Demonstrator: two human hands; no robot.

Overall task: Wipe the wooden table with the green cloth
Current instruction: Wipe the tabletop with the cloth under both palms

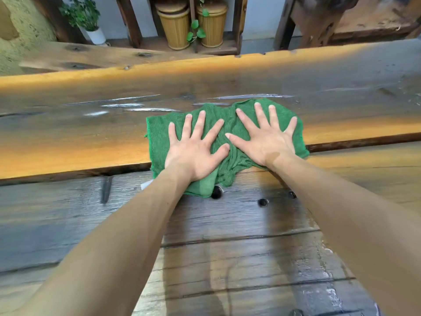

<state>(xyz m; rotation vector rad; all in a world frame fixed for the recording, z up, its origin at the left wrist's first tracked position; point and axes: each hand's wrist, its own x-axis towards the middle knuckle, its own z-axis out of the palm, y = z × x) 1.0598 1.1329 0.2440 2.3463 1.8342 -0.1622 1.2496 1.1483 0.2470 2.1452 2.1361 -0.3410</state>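
Observation:
A green cloth (159, 131) lies crumpled across the middle of the wooden table (68, 137), spanning the seam between a far slab and the near planks. My left hand (196, 151) presses flat on the cloth's left half with fingers spread. On the right half, my right hand (266, 140) presses down the same way, palm flat and fingers apart. Neither hand grips the fabric. Wet streaks (123, 105) shine on the wood just beyond the cloth.
Dark round holes (262, 202) dot the near planks below the cloth. Beyond the table's far edge stand a potted plant (85, 18), two woven bins (175, 26) in a wooden rack, and a rough wooden bench (364, 21) at the right.

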